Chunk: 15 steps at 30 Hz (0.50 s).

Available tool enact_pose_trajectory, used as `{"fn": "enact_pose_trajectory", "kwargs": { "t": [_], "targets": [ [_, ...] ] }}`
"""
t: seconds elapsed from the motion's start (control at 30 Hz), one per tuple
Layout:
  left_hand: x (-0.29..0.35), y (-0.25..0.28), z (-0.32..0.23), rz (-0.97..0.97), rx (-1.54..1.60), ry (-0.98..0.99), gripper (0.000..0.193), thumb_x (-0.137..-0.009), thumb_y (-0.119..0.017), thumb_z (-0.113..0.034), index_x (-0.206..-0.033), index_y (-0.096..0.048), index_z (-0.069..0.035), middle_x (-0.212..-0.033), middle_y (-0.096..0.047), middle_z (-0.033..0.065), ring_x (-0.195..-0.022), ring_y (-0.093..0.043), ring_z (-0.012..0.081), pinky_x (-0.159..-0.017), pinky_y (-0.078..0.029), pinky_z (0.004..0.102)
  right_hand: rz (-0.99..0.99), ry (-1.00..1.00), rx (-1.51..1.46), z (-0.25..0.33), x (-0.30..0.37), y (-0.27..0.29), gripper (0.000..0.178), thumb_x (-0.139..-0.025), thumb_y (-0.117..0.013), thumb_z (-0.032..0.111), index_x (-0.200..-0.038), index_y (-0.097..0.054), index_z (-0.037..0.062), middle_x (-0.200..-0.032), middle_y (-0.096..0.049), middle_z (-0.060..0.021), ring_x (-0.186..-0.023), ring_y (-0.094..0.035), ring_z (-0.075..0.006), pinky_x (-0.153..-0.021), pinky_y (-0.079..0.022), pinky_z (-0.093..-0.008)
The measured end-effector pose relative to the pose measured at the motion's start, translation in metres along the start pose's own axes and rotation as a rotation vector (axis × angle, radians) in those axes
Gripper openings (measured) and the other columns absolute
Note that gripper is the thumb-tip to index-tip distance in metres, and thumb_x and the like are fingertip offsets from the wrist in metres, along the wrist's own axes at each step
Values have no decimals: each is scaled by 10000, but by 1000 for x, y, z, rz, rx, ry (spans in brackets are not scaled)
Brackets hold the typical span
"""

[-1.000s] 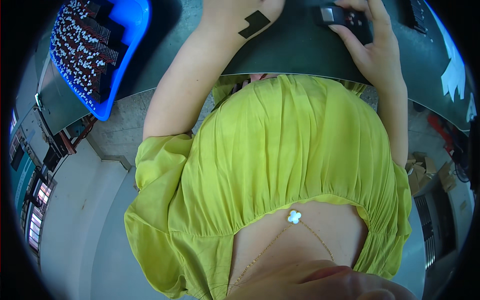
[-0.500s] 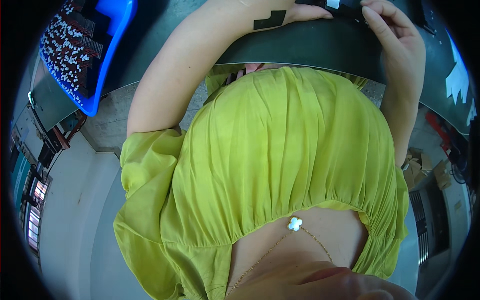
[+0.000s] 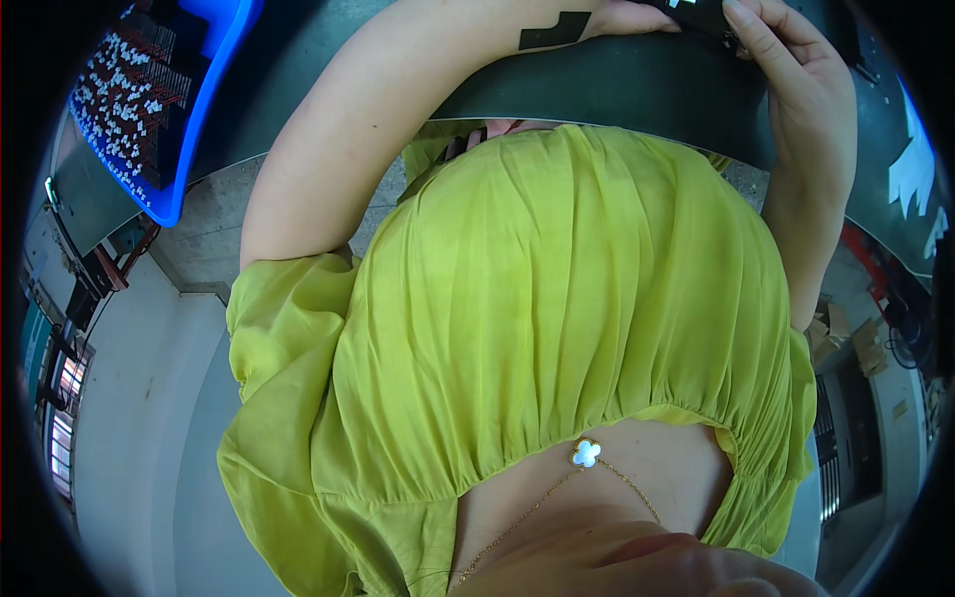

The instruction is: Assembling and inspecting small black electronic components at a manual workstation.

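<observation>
A small black part with a pale white patch (image 3: 704, 16) lies between my two hands at the top edge, partly cut off by the frame; its exact kind cannot be made out. My left hand (image 3: 637, 17) reaches across from the left, its thumb lying along the near side of the part and its other fingers out of view. On the other end, my right hand (image 3: 791, 50) is closed, with thumb and forefinger pinching the part. A black patch (image 3: 554, 31) sticks to my left wrist.
On the dark green table (image 3: 637, 95), a blue tray (image 3: 189, 169) at the far left holds many small white connectors on dark red wires. White strip-like pieces (image 3: 910, 169) lie at the right edge. Cardboard boxes (image 3: 831, 328) stand on the floor at right.
Both hands and the black part have shifted slightly to the right and upward in the picture. The right fingers still pinch the part; the blue tray sits a little further left.
</observation>
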State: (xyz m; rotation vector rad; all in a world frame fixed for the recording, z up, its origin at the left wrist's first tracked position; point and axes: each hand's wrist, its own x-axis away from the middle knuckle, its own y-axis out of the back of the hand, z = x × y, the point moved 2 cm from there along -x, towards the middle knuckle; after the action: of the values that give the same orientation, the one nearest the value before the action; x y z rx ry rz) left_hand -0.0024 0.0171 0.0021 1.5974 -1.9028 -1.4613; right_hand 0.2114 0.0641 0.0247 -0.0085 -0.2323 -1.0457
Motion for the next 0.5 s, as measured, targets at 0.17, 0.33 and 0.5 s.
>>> {"fn": "enact_pose_trajectory", "kwargs": {
  "t": [0.17, 0.33, 0.5],
  "targets": [
    [5, 1, 2, 41, -9, 33, 371, -791, -833, -263, -1096, -705, -95, -1083, -657, 103, -1151, -612, 318, -1165, -318, 661, -43, 20, 60, -1, 0, -13, 75, -931, -704, 18, -861, -683, -2, -1139, -652, -54, -851, -561, -57, -765, -429, -197],
    [0, 0, 0, 31, -81, 24, 361, -803, -822, -282, -1100, -712, -108, -1020, -669, 97, -1100, -632, 315, -1162, -320, 656, -65, 6, 63, 5, 2, -10, 78, -936, -705, 23, -865, -688, -6, -1138, -652, -44, -852, -558, -52, -764, -428, -194],
    [2, 0, 3, 44, -34, 52, 352, -803, -823, -286, -1092, -722, -112, -971, -668, 98, -1052, -642, 309, -1164, -321, 646, -64, -1, 2, 1, 0, -11, 64, -940, -700, 21, -887, -693, -14, -1142, -654, -39, -835, -557, -46, -748, -435, -185]
  ]
}}
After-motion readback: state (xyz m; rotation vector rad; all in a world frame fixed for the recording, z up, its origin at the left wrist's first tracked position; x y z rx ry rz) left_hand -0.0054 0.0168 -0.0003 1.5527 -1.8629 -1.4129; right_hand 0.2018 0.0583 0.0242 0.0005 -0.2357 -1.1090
